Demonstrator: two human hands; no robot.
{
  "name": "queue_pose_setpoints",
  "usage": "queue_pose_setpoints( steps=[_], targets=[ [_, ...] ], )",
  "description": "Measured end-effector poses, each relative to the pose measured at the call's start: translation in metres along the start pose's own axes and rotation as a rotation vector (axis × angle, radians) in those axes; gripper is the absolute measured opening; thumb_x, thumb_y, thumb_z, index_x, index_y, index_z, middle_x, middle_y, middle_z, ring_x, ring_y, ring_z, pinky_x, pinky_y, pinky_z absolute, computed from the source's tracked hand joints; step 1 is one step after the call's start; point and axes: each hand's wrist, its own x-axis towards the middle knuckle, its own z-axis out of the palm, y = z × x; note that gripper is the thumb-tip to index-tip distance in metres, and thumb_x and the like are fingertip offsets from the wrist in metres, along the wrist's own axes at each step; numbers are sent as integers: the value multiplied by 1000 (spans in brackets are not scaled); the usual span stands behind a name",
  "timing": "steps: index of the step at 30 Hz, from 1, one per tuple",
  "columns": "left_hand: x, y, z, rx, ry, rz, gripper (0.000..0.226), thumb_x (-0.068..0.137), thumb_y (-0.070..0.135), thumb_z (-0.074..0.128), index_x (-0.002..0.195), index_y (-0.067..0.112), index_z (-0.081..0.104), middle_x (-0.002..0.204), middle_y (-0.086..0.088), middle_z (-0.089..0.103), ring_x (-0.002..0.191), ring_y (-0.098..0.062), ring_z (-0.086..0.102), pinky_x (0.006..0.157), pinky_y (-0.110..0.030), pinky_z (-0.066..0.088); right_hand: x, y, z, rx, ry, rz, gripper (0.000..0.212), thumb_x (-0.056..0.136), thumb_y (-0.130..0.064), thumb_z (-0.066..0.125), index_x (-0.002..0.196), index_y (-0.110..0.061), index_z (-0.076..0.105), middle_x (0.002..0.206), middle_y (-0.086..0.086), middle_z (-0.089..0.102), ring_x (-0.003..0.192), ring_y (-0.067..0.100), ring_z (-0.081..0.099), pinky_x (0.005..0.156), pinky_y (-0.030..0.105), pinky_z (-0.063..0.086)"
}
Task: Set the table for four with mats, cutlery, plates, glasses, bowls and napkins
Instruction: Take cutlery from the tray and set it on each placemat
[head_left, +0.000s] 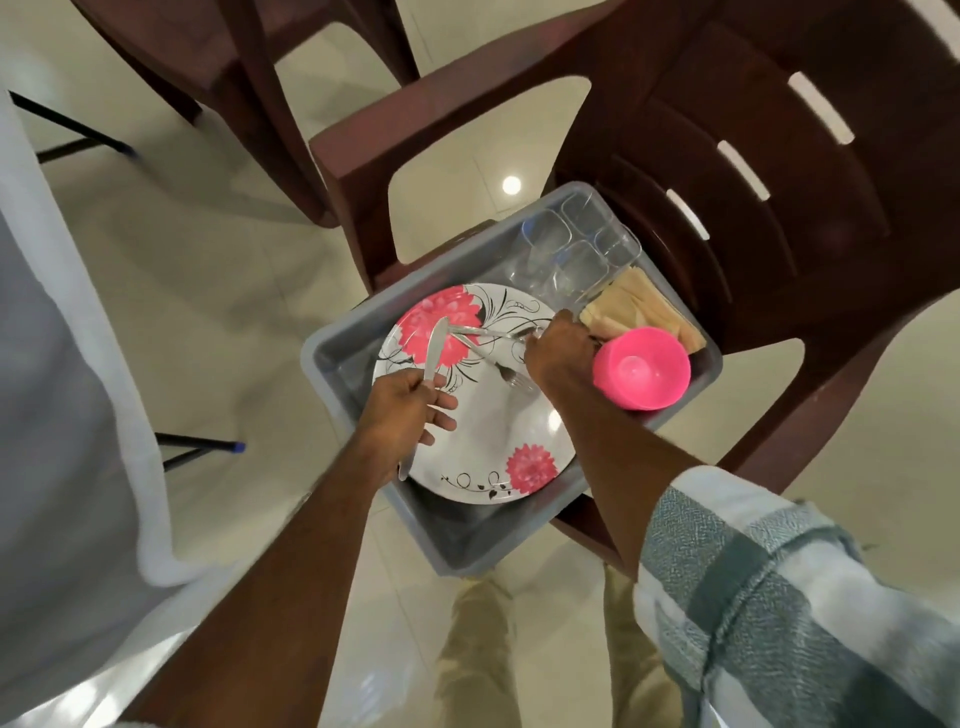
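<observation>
Over the plate (483, 415), left hand (402, 415) holds knife (434, 349) pointing away.

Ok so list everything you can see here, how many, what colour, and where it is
Grey plastic tub: one, grey, on the seat of the nearer chair.
Floral melamine plate: at least one, white with pink flowers, in the tub.
Steel knife: one, silver, in the left grip.
Loose steel cutlery: several pieces, silver, on the plate.
Clear square glasses: about four, clear, at the tub's far end.
Folded napkins: a stack, beige, beside the glasses.
Pink plastic bowl: at least one, pink, at the tub's right side.
Brown plastic chairs: two, dark brown, on the tiled floor.
White tablecloth: one, white, at the left.
Left hand: holds the knife.
Right hand: reaches onto the cutlery.
</observation>
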Motion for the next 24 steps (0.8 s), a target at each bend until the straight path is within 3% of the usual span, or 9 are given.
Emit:
queue_pose_setpoints(
  steps=[4,6,7,9,12,14,19,22,24],
  targets=[
    [12,2,-8,140,23,77,23,100,8,42,97,6,65,80,-6,67,61,-16,60,46,-21,40,9,2,12,52,4,41,35,96,-28,64,123,-6,59,124,16,64,117,31,60,93,35,47],
    [18,2,-13,233,55,168,23,100,8,43,91,3,63,82,-3,65,67,-17,61,49,-19,44,5,5,15,182,22,10,17,94,-24,65,105,-11,70,109,11,71,107,29,65,90,31,47],
    [22,1,-15,302,71,222,22,101,11,45,89,4,62,82,-1,64,74,-20,63,55,-25,50,1,6,15,337,13,-17,5,92,-19,67,93,-15,70,98,9,73,97,28,68,89,31,50],
    [29,3,-20,459,117,313,22,103,17,48,86,9,59,80,1,60,84,-27,63,69,-35,52,-5,11,16,639,9,-80,13,89,-10,68,82,-20,64,80,4,71,79,23,68,82,44,56],
    [30,18,-18,676,174,463,22,105,20,46,98,6,62,88,-14,66,89,-39,61,75,-41,45,-15,12,6,826,-66,-234,5,89,-17,67,85,-19,65,79,3,71,72,17,64,75,50,56],
    [30,30,-15,821,244,549,25,105,22,45,110,7,65,99,-18,70,92,-42,63,79,-46,47,-18,3,-6,862,-159,-290,4,89,-21,68,86,-19,67,81,0,71,70,12,62,75,44,55],
    [25,38,-14,936,417,625,24,101,23,47,105,10,67,103,-13,68,98,-36,61,84,-47,45,-8,-10,-22,611,-222,-376,12,87,-38,66,89,-27,68,80,-8,72,79,13,68,80,46,57],
    [29,28,-18,912,350,561,23,102,23,46,105,11,66,105,-13,67,97,-36,62,84,-47,49,-10,-16,-26,639,-327,-427,6,91,-14,69,85,-12,70,71,-5,68,65,5,59,71,31,53],
    [35,15,-21,749,174,455,20,102,26,45,97,19,63,95,-12,70,86,-35,67,75,-44,56,-18,-22,-25,714,-423,-416,8,91,-6,68,86,0,67,67,5,62,61,13,54,65,29,47]
  ],
)
